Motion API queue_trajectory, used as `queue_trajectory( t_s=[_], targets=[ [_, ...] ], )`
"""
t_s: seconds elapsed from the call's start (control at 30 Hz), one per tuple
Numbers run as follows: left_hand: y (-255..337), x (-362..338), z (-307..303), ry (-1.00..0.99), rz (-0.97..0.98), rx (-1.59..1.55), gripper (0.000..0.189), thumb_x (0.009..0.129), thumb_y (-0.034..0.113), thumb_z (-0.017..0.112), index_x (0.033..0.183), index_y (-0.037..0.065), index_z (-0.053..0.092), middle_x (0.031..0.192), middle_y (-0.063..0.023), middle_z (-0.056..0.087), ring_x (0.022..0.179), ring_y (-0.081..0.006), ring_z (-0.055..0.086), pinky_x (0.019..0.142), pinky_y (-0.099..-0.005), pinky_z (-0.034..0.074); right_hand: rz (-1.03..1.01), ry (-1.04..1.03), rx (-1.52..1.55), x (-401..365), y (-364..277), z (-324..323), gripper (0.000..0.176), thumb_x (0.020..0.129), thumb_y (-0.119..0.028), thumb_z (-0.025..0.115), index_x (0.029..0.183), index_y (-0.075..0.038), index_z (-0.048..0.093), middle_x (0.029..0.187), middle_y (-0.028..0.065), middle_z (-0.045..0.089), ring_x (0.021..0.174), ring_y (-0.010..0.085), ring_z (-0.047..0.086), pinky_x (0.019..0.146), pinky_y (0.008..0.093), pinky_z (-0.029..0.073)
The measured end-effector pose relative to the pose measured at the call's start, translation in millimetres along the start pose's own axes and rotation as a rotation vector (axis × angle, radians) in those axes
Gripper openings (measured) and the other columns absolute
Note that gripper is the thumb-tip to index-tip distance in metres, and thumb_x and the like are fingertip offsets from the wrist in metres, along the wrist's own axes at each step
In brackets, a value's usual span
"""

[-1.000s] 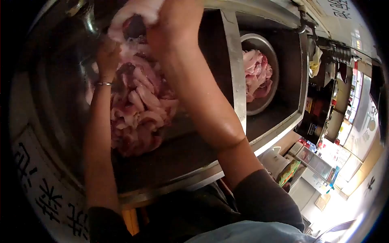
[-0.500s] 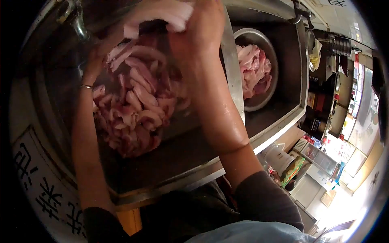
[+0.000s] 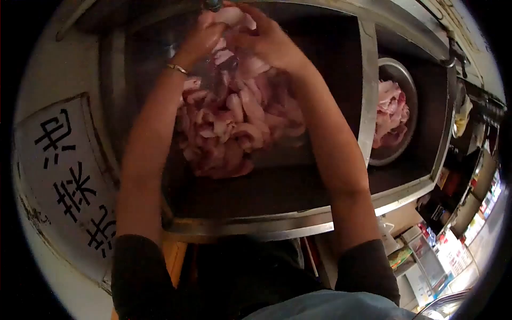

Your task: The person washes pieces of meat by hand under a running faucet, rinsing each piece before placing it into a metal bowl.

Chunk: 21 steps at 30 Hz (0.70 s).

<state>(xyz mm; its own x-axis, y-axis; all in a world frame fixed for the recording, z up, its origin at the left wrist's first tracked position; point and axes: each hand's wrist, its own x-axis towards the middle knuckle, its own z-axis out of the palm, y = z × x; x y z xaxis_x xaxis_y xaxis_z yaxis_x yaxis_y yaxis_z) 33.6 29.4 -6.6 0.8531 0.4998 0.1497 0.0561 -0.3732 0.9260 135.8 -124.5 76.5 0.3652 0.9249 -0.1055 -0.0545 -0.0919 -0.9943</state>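
Observation:
Just below the tap (image 3: 212,5), a pale pink piece of raw meat (image 3: 230,17) is held up between both hands. My left hand (image 3: 204,41), with a bracelet at the wrist, is closed on its left side. My right hand (image 3: 269,44) grips it from the right, some of its fingers hidden. Under the hands, a heap of raw meat pieces (image 3: 229,125) lies in the left basin of a metal sink (image 3: 250,226). Several pieces sit close beneath my fingers, slightly blurred.
In the right basin stands a round metal bowl (image 3: 408,88) with more raw meat (image 3: 391,114). A metal divider (image 3: 368,85) separates the basins. A white sign with black characters (image 3: 69,176) is at the left. Shelves and a glass-fronted case (image 3: 426,256) are at the right.
The camera view has turned, so the sink appears farther right. My right hand, earlier raised near the camera with the meat, is now lower and farther away, beside my left hand under the tap.

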Motion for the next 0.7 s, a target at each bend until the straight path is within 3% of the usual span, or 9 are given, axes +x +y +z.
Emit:
queue_trajectory(
  t_s=[0.07, 0.17, 0.27, 0.37, 0.57, 0.6, 0.63, 0.67, 0.7],
  targets=[
    [3.9, -1.4, -5.2, -0.038, -0.371, -0.335, 0.026, 0.086, 0.018, 0.044, 0.104, 0.002, 0.053, 0.09, -0.0048, 0.057, 0.081, -0.0125, 0.053, 0.073, -0.0252, 0.044, -0.064, 0.005, 0.153, 18.2, 15.5, 9.9, 0.047, 0.074, -0.009, 0.062, 0.114, 0.0, 0.04, 0.091, 0.0101, 0.058, 0.079, 0.0147, 0.057, 0.065, 0.0272, 0.047],
    [4.2, -4.1, -30.4, -0.175, -0.568, -0.478, 0.026, 0.085, 0.02, 0.046, 0.103, 0.005, 0.056, 0.078, -0.0019, 0.056, 0.068, -0.009, 0.051, 0.06, -0.0231, 0.042, -0.076, 0.092, 0.16, 30.4, 11.5, 10.2, 0.042, 0.074, -0.014, 0.062, 0.11, -0.002, 0.046, 0.089, 0.0129, 0.06, 0.078, 0.0182, 0.06, 0.065, 0.0296, 0.048],
    [57.1, -12.7, -20.3, -0.02, -0.508, -0.494, 0.023, 0.085, 0.02, 0.046, 0.097, 0.005, 0.059, 0.069, 0.0011, 0.053, 0.057, -0.0067, 0.045, 0.051, -0.0214, 0.037, -0.114, 0.3, -0.368, 30.8, 3.6, 10.0, 0.029, 0.073, -0.017, 0.062, 0.097, -0.001, 0.056, 0.078, 0.0142, 0.062, 0.073, 0.0172, 0.061, 0.064, 0.0291, 0.048],
    [105.0, -7.0, -38.7, -0.061, -0.382, -0.495, 0.02, 0.085, 0.02, 0.048, 0.088, 0.005, 0.06, 0.066, 0.001, 0.053, 0.054, -0.0073, 0.046, 0.05, -0.022, 0.038, -0.129, 0.24, -0.287, 24.1, 11.7, 5.2, 0.029, 0.074, -0.014, 0.06, 0.1, -0.002, 0.055, 0.078, 0.0127, 0.062, 0.069, 0.0165, 0.06, 0.063, 0.0285, 0.047],
    [52.5, -13.2, -31.6, -0.015, -0.392, -0.164, 0.015, 0.082, 0.015, 0.053, 0.081, 0.002, 0.059, 0.064, -0.0003, 0.054, 0.054, -0.0053, 0.048, 0.052, -0.0209, 0.041, -0.125, 0.541, -0.036, -49.0, -30.9, -61.0, 0.024, 0.077, -0.007, 0.056, 0.1, 0.0, 0.055, 0.082, 0.0059, 0.06, 0.074, 0.011, 0.054, 0.067, 0.0234, 0.044],
    [29.6, -18.5, -28.1, 0.035, -0.406, -0.155, 0.019, 0.079, 0.019, 0.057, 0.086, 0.002, 0.061, 0.066, -0.0018, 0.056, 0.057, -0.0077, 0.049, 0.055, -0.023, 0.043, 0.003, 0.628, -0.178, -72.5, -61.6, -72.9, 0.025, 0.078, -0.009, 0.054, 0.101, 0.0, 0.054, 0.086, 0.0071, 0.06, 0.077, 0.0115, 0.054, 0.069, 0.0241, 0.044],
    [4.5, -24.1, -25.7, 0.046, -0.407, -0.155, 0.019, 0.079, 0.019, 0.057, 0.086, 0.002, 0.061, 0.066, -0.0018, 0.056, 0.057, -0.0077, 0.049, 0.055, -0.023, 0.043, -0.087, 0.827, -0.312, -88.8, -64.7, -89.9, 0.028, 0.08, -0.014, 0.052, 0.104, 0.001, 0.052, 0.089, 0.0097, 0.059, 0.078, 0.0155, 0.055, 0.071, 0.0274, 0.045],
    [-21.2, -29.3, -24.0, 0.034, -0.359, 0.029, 0.02, 0.078, 0.017, 0.057, 0.091, 0.002, 0.06, 0.073, -0.005, 0.058, 0.065, -0.0114, 0.052, 0.06, -0.0253, 0.044, -0.106, 0.851, -0.058, -107.7, -83.3, -96.7, 0.031, 0.081, -0.018, 0.049, 0.105, 0.002, 0.051, 0.089, 0.0114, 0.058, 0.08, 0.0203, 0.056, 0.073, 0.0314, 0.045],
    [-46.8, -36.0, -19.3, 0.021, -0.309, 0.21, 0.024, 0.077, 0.016, 0.058, 0.097, 0.002, 0.059, 0.079, -0.0083, 0.059, 0.072, -0.015, 0.055, 0.066, -0.0277, 0.045, -0.102, 0.891, -0.229, -124.3, -93.4, -115.5, 0.033, 0.082, -0.019, 0.048, 0.107, 0.003, 0.05, 0.09, 0.0122, 0.058, 0.081, 0.0218, 0.056, 0.074, 0.0332, 0.045]
  ],
)
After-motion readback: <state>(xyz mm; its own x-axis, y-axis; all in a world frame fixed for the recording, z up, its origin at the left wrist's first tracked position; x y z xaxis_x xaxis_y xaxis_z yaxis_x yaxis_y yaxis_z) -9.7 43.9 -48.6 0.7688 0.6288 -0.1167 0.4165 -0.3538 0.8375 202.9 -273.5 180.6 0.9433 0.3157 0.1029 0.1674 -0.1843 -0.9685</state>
